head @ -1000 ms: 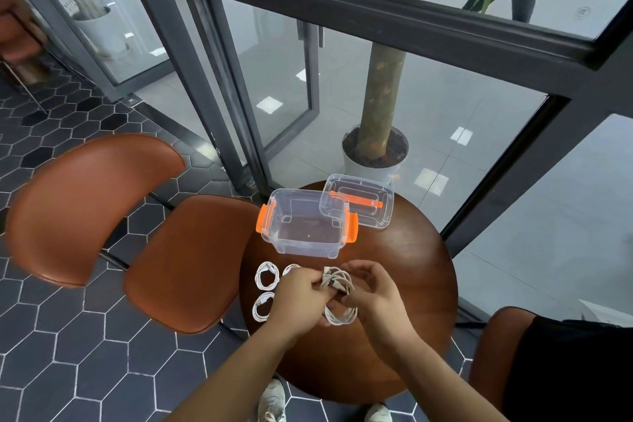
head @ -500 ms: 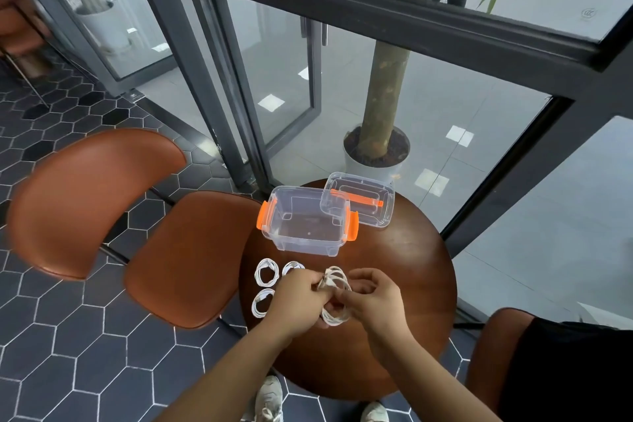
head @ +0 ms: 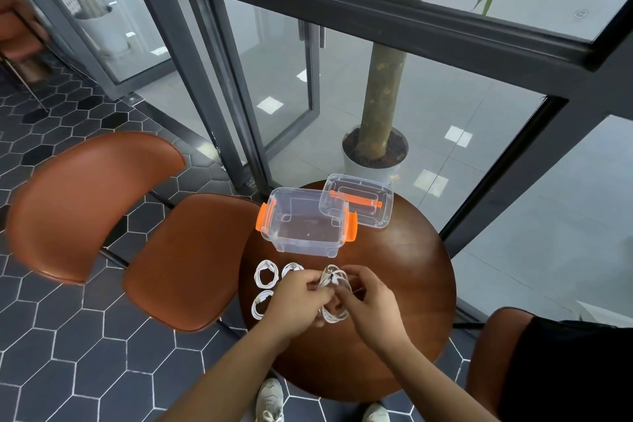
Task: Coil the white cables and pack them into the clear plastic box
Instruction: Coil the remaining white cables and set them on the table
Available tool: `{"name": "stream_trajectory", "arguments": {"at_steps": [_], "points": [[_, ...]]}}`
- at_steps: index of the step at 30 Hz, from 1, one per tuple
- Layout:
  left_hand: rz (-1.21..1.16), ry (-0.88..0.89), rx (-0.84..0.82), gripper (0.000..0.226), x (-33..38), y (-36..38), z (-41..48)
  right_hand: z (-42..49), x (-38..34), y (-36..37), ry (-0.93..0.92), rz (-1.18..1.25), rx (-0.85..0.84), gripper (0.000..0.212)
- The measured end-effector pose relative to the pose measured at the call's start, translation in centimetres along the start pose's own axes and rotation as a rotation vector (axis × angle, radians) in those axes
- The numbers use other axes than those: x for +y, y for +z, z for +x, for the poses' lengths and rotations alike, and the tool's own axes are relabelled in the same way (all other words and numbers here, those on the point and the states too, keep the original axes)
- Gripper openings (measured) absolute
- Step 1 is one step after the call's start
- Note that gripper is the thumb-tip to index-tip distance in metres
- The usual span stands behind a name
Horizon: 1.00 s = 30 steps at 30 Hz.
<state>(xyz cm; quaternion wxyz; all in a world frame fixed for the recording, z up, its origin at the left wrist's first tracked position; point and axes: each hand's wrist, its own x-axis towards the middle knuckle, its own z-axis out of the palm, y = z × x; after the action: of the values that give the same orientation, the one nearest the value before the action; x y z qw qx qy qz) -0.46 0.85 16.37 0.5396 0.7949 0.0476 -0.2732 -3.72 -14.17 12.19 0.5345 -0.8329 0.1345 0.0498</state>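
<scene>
White looped cable (head: 337,281) gripped by left hand (head: 294,300) and right hand (head: 370,303) | clear orange-latched plastic box (head: 301,247) lies just beyond, lidless; left hand nearer

Forearms converge; left hand (head: 294,302) and right hand (head: 372,301) meet, fingers (head: 310,286) curled and pinching

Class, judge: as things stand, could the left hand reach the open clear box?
Probably yes. The clear box stands open just beyond the left hand, with only flat coiled cables between. But that hand grips a cable bundle now.
</scene>
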Motion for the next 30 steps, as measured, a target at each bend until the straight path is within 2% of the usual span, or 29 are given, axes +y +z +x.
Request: {"name": "stream_trajectory", "arguments": {"at_steps": [4, 9, 14, 19, 23, 28, 30], "points": [[-0.041, -0.007, 0.008, 0.017, -0.5, 0.2, -0.1, 0.2, 0.3, -0.1, 0.046, 0.081, -0.056, 0.029], [-0.062, -0.036, 0.009, 0.025, -0.7, 0.0, 0.3, 0.6, 0.7, -0.5, 0.195, 0.350, -0.152, 0.023], [-0.053, -0.025, 0.059, 0.033, -1.3, 0.3, 0.6, 1.1, 1.0, -0.9, 0.234, 0.328, -0.144, 0.018], [-0.019, -0.013, 0.057, 0.043, -1.9, 0.5, 0.9, 1.4, 1.1, -1.0, 0.253, 0.401, -0.178, 0.043], [-0.041, -0.021, 0.030, 0.046, -2.1, 0.2, 0.9, 1.3, 1.0, -1.3, 0.248, 0.416, -0.304, 0.032], [-0.037, -0.008, 0.006, 0.055, -2.3, 0.0, 0.9, 1.2, 0.6, -1.6, 0.285, 0.404, -0.306, 0.024], [-0.033, -0.016, -0.002, 0.052, -2.4, -0.1, 0.9, 1.2, 0.5, -1.6, 0.301, 0.396, -0.302, 0.021]]}}
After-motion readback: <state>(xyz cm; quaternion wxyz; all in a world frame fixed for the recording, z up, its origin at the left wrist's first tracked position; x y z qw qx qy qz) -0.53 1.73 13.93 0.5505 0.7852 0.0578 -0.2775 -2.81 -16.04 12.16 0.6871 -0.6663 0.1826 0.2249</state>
